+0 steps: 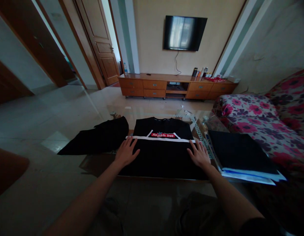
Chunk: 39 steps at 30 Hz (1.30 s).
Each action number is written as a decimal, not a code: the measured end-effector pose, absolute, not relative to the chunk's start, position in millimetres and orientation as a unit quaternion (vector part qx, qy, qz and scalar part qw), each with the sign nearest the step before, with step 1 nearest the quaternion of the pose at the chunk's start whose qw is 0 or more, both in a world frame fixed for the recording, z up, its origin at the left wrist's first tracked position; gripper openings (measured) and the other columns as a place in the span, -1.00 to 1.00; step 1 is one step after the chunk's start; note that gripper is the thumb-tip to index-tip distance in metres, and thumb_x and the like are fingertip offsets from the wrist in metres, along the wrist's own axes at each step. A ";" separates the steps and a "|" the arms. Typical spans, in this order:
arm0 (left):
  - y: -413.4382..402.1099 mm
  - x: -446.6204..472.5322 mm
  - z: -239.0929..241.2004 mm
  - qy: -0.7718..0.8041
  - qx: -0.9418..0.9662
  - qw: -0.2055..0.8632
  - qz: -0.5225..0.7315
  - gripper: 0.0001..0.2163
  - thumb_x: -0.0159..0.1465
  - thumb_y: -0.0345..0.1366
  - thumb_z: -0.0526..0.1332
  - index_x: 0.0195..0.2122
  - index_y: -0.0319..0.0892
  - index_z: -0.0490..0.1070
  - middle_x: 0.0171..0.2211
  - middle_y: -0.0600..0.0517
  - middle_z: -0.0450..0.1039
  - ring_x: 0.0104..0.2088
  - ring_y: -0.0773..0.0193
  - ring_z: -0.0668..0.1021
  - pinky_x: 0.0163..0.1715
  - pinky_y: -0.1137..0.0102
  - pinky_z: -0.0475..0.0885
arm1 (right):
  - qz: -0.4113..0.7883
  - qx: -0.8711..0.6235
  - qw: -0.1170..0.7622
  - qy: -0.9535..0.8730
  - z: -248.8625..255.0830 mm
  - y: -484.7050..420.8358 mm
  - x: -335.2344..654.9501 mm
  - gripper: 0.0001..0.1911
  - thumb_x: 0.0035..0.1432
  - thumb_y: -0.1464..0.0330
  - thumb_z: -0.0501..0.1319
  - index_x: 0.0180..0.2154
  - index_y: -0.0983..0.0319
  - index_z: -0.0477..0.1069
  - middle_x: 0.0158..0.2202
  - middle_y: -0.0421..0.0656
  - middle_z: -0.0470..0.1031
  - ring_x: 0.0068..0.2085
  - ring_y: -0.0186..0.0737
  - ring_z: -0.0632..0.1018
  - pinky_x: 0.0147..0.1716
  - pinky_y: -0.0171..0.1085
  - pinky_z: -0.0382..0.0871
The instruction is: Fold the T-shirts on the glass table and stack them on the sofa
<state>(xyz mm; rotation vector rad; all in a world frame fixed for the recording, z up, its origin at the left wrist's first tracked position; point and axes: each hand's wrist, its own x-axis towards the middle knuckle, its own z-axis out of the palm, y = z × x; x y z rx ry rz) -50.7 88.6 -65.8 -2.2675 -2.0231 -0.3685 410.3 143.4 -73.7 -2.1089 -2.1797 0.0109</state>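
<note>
A black T-shirt (164,160) lies flat on the glass table, its collar at the far side. Across its chest runs a white stripe, with a red "Remain free" print just beyond. My left hand (126,151) rests on the shirt's left edge, fingers spread over the stripe. On the opposite edge lies my right hand (199,153), palm down with its fingers apart. Left of the shirt is another piece of black cloth (100,136), spread loosely and hanging past the table. To the right sits a stack of folded clothes (240,152), black on top, white and blue beneath.
The glass table (166,115) has a patterned border. A floral sofa (252,121) stands close on the right. Against the far wall is a wooden TV cabinet (154,84) with bottles on it, below a wall-mounted television (183,32). A wooden door (100,42) stands at back left.
</note>
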 end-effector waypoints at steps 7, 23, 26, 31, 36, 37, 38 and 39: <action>88.2 -63.6 -79.4 -0.658 -0.745 0.012 -0.104 -0.32 0.43 0.16 -0.03 0.48 -0.06 0.05 0.52 -0.12 -0.09 0.48 -0.07 0.04 0.41 0.01 0.01 | 0.014 -0.686 0.038 -0.726 -84.7 140.4 419.7 -0.25 0.43 -0.09 -0.17 0.50 0.04 -0.09 0.55 -0.09 -0.21 0.52 0.02 -0.15 0.43 0.10 -0.17; 67.0 -70.6 -69.4 -0.669 -0.737 0.016 -0.098 -0.34 0.36 0.24 0.06 0.44 0.19 0.13 0.50 -0.04 -0.01 0.49 -0.14 -0.01 0.39 -0.08 0.01 | 0.005 -0.686 0.053 -0.726 -83.1 128.6 426.2 -0.23 0.41 -0.11 -0.13 0.50 0.05 -0.06 0.55 -0.06 -0.24 0.52 0.05 -0.17 0.43 0.08 -0.12; 68.0 -71.9 -71.4 -0.670 -0.736 0.008 -0.096 -0.33 0.37 0.23 0.06 0.45 0.17 0.10 0.50 -0.04 -0.03 0.49 -0.12 0.00 0.39 -0.07 0.01 | 0.007 -0.686 0.049 -0.726 -86.6 129.4 427.5 -0.23 0.41 -0.11 -0.13 0.50 0.04 -0.08 0.55 -0.08 -0.26 0.52 0.05 -0.18 0.43 0.08 -0.15; 72.5 -78.0 -74.1 -0.669 -0.737 -0.021 -0.094 -0.31 0.34 0.26 0.08 0.44 0.17 0.15 0.52 -0.03 -0.08 0.48 -0.16 0.04 0.38 -0.05 0.05 | 0.020 -0.692 0.050 -0.720 -88.7 130.2 426.9 -0.23 0.41 -0.11 -0.15 0.50 0.05 -0.05 0.54 -0.05 -0.21 0.52 0.06 -0.17 0.43 0.07 -0.16; 93.8 -79.4 -68.2 -0.690 -0.713 -0.055 -0.115 -0.36 0.39 0.20 0.02 0.43 0.08 0.16 0.48 -0.09 0.05 0.45 -0.14 0.15 0.37 -0.04 0.08 | 0.020 -0.720 0.123 -0.682 -76.0 148.8 423.1 -0.25 0.43 -0.04 -0.18 0.45 0.21 0.08 0.50 0.08 -0.04 0.48 0.13 0.04 0.41 0.10 -0.11; 101.7 -78.3 -66.0 -0.693 -0.706 -0.057 -0.132 -0.37 0.42 0.15 0.00 0.43 0.01 0.17 0.46 -0.12 0.10 0.45 -0.12 0.16 0.37 -0.02 0.08 | 0.020 -0.725 0.145 -0.673 -71.7 156.9 422.7 -0.27 0.43 -0.02 -0.16 0.43 0.25 0.13 0.47 0.11 0.03 0.45 0.15 0.11 0.39 0.10 -0.06; 110.9 -77.1 -63.9 -0.696 -0.699 -0.056 -0.154 -0.39 0.43 0.09 0.00 0.42 -0.06 0.18 0.43 -0.14 0.17 0.43 -0.08 0.19 0.37 0.02 0.10 | 0.025 -0.731 0.166 -0.662 -67.2 166.3 422.7 -0.28 0.42 0.01 -0.13 0.40 0.28 0.17 0.44 0.14 0.10 0.42 0.18 0.18 0.37 0.09 0.00; 121.2 -75.9 -62.0 -0.698 -0.692 -0.056 -0.176 -0.41 0.43 0.04 0.02 0.40 -0.12 0.22 0.39 -0.16 0.23 0.41 -0.05 0.24 0.37 0.06 0.13 | 0.035 -0.738 0.185 -0.648 -63.0 176.9 423.0 -0.30 0.40 0.03 -0.07 0.37 0.31 0.22 0.40 0.17 0.17 0.38 0.20 0.24 0.34 0.09 0.07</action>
